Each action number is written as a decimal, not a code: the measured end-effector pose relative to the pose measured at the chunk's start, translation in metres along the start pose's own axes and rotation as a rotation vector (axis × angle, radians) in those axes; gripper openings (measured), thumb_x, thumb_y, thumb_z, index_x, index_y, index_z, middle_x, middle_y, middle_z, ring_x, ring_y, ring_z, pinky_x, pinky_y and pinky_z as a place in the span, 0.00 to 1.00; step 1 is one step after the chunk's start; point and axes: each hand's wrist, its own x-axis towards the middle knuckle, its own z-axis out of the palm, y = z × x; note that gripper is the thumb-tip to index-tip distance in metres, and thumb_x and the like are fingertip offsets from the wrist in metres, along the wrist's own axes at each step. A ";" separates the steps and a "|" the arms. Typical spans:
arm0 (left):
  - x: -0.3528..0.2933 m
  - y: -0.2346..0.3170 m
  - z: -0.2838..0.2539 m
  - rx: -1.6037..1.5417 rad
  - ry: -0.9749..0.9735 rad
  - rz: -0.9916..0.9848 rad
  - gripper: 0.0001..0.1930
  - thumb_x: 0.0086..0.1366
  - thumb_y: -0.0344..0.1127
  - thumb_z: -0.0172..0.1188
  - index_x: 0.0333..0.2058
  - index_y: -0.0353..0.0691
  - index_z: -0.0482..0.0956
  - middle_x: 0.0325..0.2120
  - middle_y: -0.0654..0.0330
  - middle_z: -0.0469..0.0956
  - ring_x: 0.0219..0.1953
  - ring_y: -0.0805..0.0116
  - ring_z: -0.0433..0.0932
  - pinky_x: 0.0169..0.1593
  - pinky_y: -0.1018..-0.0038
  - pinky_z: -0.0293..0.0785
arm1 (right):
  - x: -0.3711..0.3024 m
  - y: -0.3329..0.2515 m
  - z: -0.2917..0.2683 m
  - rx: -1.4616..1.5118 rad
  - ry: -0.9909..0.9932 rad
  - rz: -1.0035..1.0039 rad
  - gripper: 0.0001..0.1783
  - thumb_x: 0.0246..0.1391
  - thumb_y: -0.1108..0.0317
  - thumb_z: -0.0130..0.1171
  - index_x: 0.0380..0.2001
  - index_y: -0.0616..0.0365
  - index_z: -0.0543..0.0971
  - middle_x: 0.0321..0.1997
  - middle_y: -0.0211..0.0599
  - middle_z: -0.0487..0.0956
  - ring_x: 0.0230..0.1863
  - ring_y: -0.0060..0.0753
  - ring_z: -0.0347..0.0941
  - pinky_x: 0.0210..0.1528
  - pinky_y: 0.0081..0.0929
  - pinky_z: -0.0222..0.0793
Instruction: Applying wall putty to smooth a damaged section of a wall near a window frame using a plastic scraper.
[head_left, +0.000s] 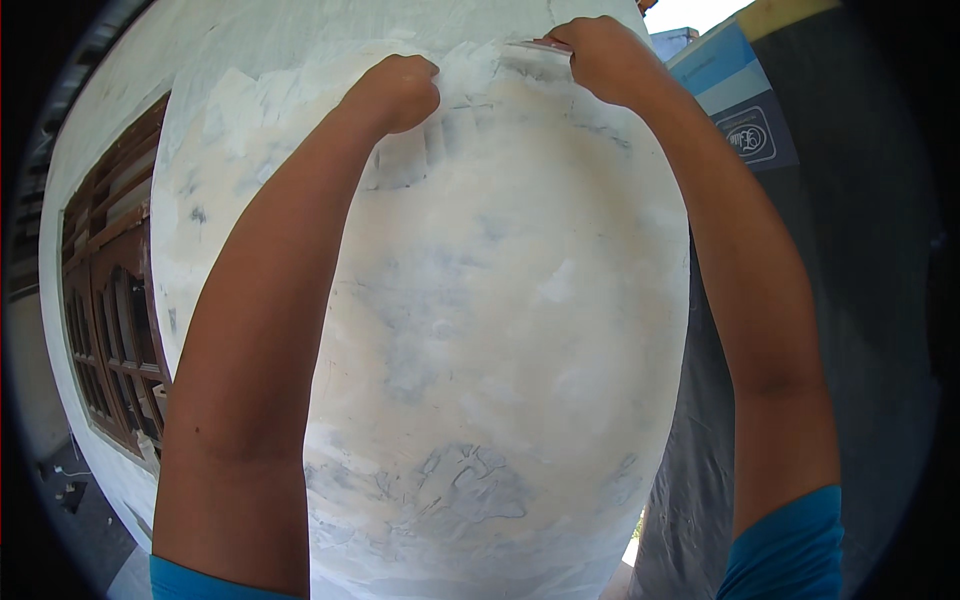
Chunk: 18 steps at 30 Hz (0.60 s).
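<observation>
In front of me stands a whitish wall (520, 300), smeared with uneven cream and grey filler. High up on it, my right hand (608, 62) is closed around a thin putty knife (538, 46), its flat edge lying against the wall. A reddish part of the knife shows by the fingertips. To the left and slightly lower, my left hand (400, 92) is a closed fist close to the wall. Whatever it holds, if anything, is hidden from view. Both arms are raised and stretched out.
A brown wooden window (115, 300) with slatted and paned sections is set in the wall at left. Right of the wall's edge hangs a dark sheet (860, 250) with a blue and white printed panel (720, 75). Dark objects (70, 493) lie at lower left.
</observation>
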 end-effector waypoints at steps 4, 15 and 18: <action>0.010 0.012 0.008 0.110 -0.008 0.065 0.21 0.58 0.27 0.47 0.49 0.39 0.81 0.46 0.49 0.80 0.51 0.51 0.77 0.54 0.61 0.73 | 0.014 0.030 0.033 -0.124 0.010 0.013 0.23 0.55 0.82 0.49 0.52 0.51 0.80 0.45 0.47 0.82 0.42 0.50 0.80 0.49 0.38 0.76; 0.006 0.017 -0.001 0.127 -0.029 0.007 0.25 0.57 0.23 0.44 0.52 0.39 0.80 0.47 0.49 0.80 0.52 0.50 0.75 0.58 0.63 0.71 | 0.010 0.023 0.014 0.021 0.187 -0.073 0.22 0.56 0.80 0.51 0.53 0.51 0.79 0.47 0.50 0.81 0.41 0.51 0.80 0.46 0.38 0.76; 0.012 0.013 0.003 0.166 -0.016 0.059 0.24 0.56 0.23 0.45 0.50 0.37 0.81 0.45 0.50 0.81 0.51 0.51 0.75 0.56 0.62 0.72 | 0.017 0.013 0.035 -0.145 0.038 -0.052 0.22 0.56 0.80 0.51 0.52 0.51 0.79 0.46 0.48 0.82 0.42 0.51 0.79 0.46 0.39 0.76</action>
